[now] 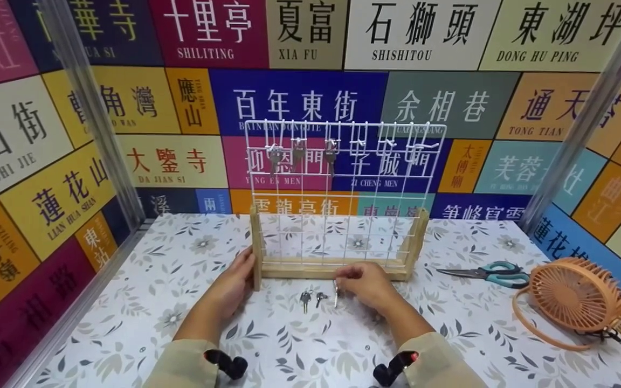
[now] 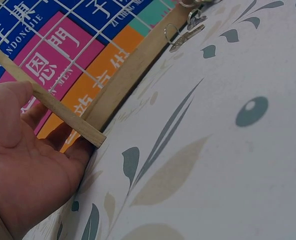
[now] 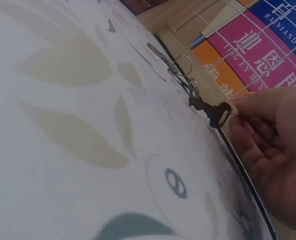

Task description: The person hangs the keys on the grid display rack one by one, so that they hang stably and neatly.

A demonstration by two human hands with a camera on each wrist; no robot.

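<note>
A white wire grid rack (image 1: 343,234) stands upright in a wooden frame (image 1: 337,272). Around the frame's left wooden post (image 2: 63,114) my left hand (image 1: 233,284) has its grip, thumb on one side and fingers behind. My right hand (image 1: 368,283) pinches a key (image 3: 211,111) by its ring, just in front of the frame's base, the blade pointing away from the fingertips. Left of it, two more ringed keys, one key (image 1: 305,299) and another key (image 1: 319,297), lie on the table. Three keys hang from the rack's left hooks, among them a key (image 1: 331,153).
Several white hooks (image 1: 387,145) stick out along the rack's upper right. Right of the rack lie teal-handled scissors (image 1: 491,274), blades toward it, beside an orange fan (image 1: 574,296). Sign-printed walls surround the floral-covered table (image 1: 143,323).
</note>
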